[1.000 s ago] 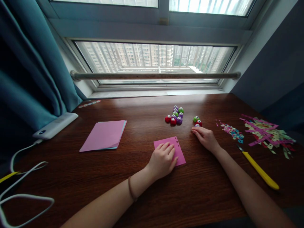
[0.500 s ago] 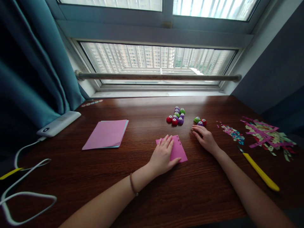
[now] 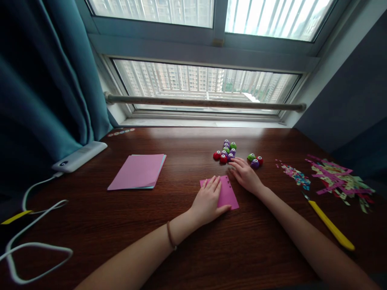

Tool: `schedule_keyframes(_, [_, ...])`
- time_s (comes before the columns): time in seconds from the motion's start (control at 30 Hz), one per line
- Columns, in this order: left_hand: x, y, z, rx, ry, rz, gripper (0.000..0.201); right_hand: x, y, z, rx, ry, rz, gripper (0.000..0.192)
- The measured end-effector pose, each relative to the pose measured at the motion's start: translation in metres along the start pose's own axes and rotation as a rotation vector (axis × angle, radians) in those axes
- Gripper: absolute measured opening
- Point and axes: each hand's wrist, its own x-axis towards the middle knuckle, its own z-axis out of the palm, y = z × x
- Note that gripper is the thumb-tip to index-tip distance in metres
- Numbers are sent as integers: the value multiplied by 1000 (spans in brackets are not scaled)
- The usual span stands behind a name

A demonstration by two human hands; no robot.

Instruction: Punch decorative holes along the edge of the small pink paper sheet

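The table is dark brown wood with a clear grain and a smooth, slightly glossy finish that catches the window light. The small pink sheet is matt paper, as is the stack of pink paper. The little punches look like glossy coloured plastic. The knife has a smooth yellow plastic handle. The scraps are thin cut paper. The curtain is teal cloth, matt and softly folded. The power bank is smooth white plastic.

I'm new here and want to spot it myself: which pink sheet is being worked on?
On the dark wooden desk under the window, find the left hand. It lies flat on a small pink sheet, set apart by tiny holes along its far edge.
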Motion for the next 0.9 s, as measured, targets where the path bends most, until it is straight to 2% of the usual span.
schedule_keyframes(0.13, [0,1,-2,3,-11,-5,80,25,-4,17,-126,-9,-5,43])
schedule_keyframes(0.23, [1,1,-2,17,-21,-12,79,33,-8,27,-169,-7,2,45])
schedule_keyframes(0.37, [1,1,-2,27,-42,-13,81,31,-3,33,-139,142,139,45])
schedule_keyframes(0.47, [1,1,-2,27,-48,-13,81,27,12,36,-51,259,281,43])
schedule_keyframes(0.53, [1,0,-3,26,-43,-12,80,25,23,39,-5,292,318,43])
schedule_keyframes(0.77, [0,0,-1,67,-61,-19,80,27,45,50,111,331,448,54])
schedule_keyframes(0.9, [1,1,-1,83,-68,-17,80,27,45,52,117,290,437,58])
